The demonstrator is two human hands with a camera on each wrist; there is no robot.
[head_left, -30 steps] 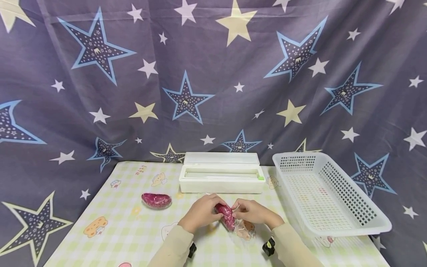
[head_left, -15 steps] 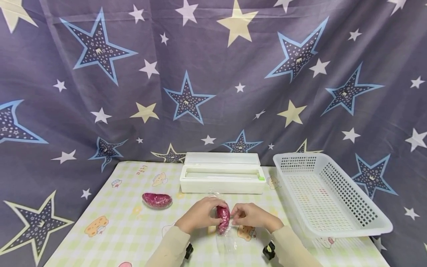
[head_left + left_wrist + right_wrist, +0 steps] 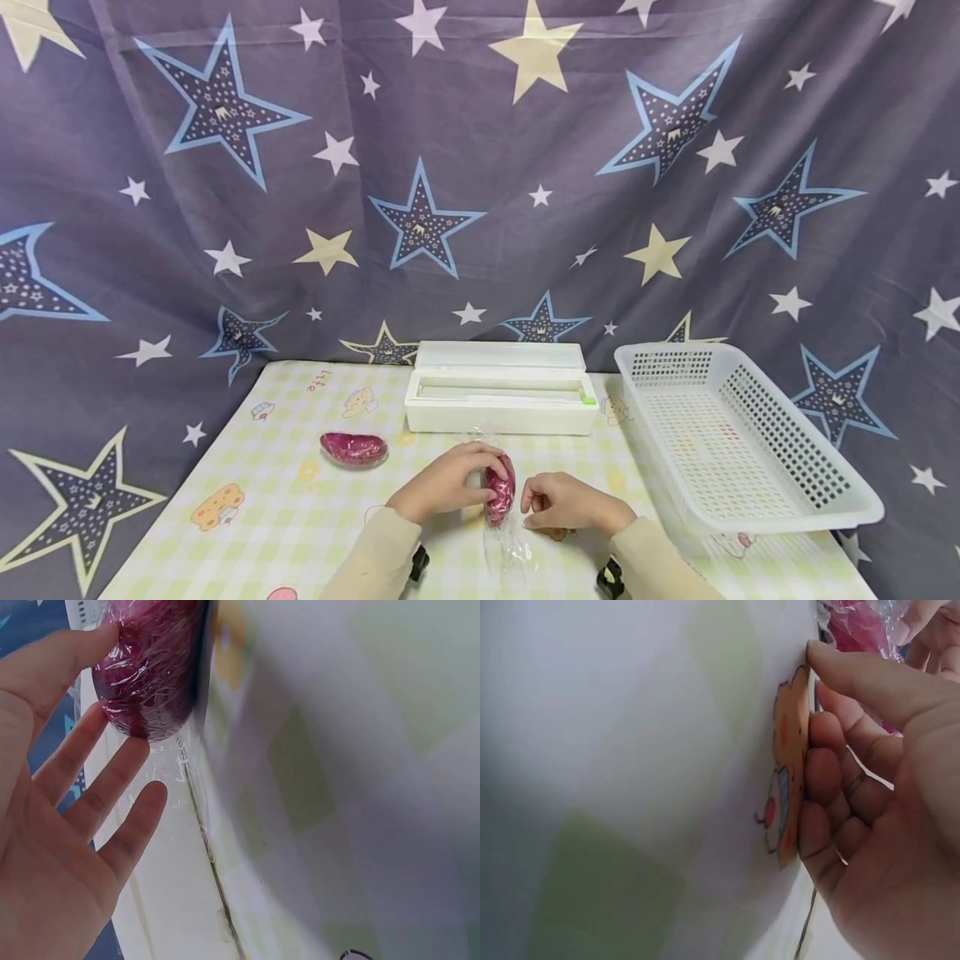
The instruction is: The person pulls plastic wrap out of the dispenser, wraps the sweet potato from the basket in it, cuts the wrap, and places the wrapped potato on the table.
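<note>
A purple-red sweet potato [image 3: 504,490] in clear cling film stands roughly lengthwise on the table before the person. The left hand [image 3: 446,485] holds it from the left, thumb near the close end and fingers at the far end. In the left wrist view, thumb and fingertips touch the wrapped sweet potato [image 3: 154,675], while the other fingers spread out. A loose tail of cling film [image 3: 510,550] lies towards the person. The right hand [image 3: 576,502] rests by the tabletop just right of it, fingers loosely curled; in the right wrist view nothing shows between thumb and fingers [image 3: 825,765].
Another film-wrapped sweet potato [image 3: 354,449] lies to the left. Behind the hands stands a white cling film box [image 3: 498,418], its lid raised. A white perforated basket [image 3: 795,433] occupies the right side. A star-patterned curtain [image 3: 450,208] hangs behind the checked tablecloth [image 3: 277,517].
The sweet potato has turned more upright lengthwise and shifted slightly left with the left hand. The right hand has left it and moved a little down and right; the film tail has spread out.
</note>
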